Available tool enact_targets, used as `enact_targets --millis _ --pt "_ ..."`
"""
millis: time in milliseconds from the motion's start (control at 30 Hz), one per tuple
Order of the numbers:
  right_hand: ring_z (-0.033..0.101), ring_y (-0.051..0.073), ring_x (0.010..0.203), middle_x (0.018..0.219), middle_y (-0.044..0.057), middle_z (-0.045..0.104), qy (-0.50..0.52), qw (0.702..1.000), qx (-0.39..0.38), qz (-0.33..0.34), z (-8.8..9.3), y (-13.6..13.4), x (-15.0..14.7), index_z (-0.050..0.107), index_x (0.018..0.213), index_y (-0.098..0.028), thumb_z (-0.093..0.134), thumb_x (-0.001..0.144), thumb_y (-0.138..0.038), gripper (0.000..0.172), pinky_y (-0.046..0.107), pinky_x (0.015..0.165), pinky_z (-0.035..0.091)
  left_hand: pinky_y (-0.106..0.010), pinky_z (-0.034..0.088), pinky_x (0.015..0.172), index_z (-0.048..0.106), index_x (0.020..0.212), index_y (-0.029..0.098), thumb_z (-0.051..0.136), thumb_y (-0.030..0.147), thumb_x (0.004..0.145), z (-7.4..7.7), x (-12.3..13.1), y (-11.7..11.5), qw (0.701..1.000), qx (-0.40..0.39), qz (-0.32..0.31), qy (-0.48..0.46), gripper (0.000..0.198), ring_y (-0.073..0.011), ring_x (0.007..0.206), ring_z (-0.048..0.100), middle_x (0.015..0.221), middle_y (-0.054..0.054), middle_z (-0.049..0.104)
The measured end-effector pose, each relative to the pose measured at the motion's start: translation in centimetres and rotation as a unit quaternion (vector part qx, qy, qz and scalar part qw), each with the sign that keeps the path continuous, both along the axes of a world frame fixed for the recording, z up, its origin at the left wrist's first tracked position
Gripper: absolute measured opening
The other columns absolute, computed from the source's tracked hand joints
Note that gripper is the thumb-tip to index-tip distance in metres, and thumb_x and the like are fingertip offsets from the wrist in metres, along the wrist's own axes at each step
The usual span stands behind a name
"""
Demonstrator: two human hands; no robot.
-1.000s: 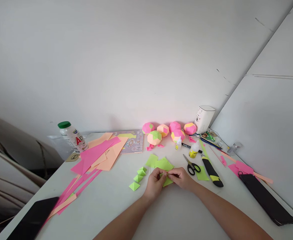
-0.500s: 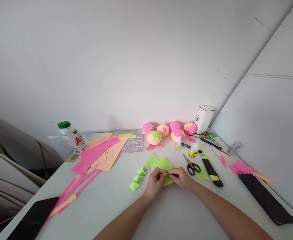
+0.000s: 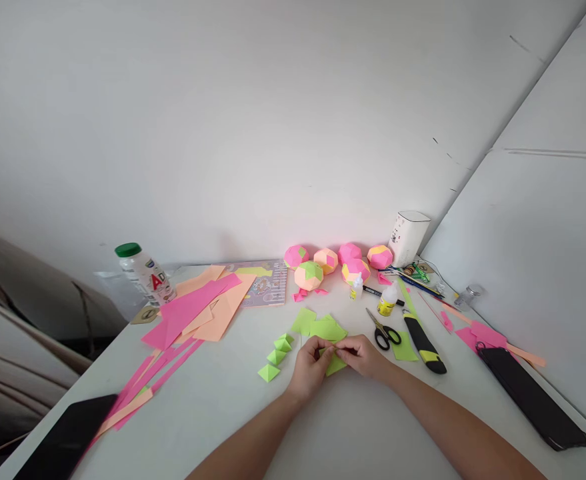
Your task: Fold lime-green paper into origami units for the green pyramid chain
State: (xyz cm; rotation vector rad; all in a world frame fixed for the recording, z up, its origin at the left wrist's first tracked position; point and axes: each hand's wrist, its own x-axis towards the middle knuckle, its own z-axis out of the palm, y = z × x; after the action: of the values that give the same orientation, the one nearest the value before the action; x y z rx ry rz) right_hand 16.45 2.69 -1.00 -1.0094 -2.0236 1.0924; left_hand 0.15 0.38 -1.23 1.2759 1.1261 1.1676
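Between my left hand [image 3: 310,365] and my right hand [image 3: 365,357] is a piece of green paper [image 3: 335,364]. The fingers of both hands pinch it along its upper edge, fingertips nearly meeting; the pinched part is mostly hidden. Just beyond the hands lie several loose green paper squares [image 3: 303,321]. To the left of my left hand, folded green paper pieces [image 3: 269,372] with raised peaks stand in a short row. Black-handled scissors [image 3: 383,335] lie beyond my right hand, beside another green square [image 3: 405,348].
Several faceted paper balls [image 3: 309,275] sit along the wall. Two glue bottles [image 3: 387,301], a utility knife [image 3: 425,343] and a black case [image 3: 533,398] are on the right. Pink and orange sheets [image 3: 187,308], a green-capped bottle [image 3: 145,273] and a black phone [image 3: 65,437] are on the left.
The hands hold almost the same place, and the green paper between them shows only a very slight shift. Everything else on the table is unchanged.
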Motion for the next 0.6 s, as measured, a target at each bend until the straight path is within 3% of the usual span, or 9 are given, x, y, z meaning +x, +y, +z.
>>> enact_targets --millis 600 --pt "0.033 0.01 0.051 0.054 -0.004 0.039 -0.001 1.0 -0.006 -0.012 -0.15 -0.03 -0.08 0.059 0.068 -0.014 0.05 0.081 -0.025 0.02 0.022 0.048 0.026 -0.024 0.036 0.058 0.056 0.072 0.015 0.058 0.038 0.073 0.2 0.04 -0.09 0.999 -0.019 -0.024 0.011 0.024 -0.0131 0.063 0.048 0.069 -0.002 0.055"
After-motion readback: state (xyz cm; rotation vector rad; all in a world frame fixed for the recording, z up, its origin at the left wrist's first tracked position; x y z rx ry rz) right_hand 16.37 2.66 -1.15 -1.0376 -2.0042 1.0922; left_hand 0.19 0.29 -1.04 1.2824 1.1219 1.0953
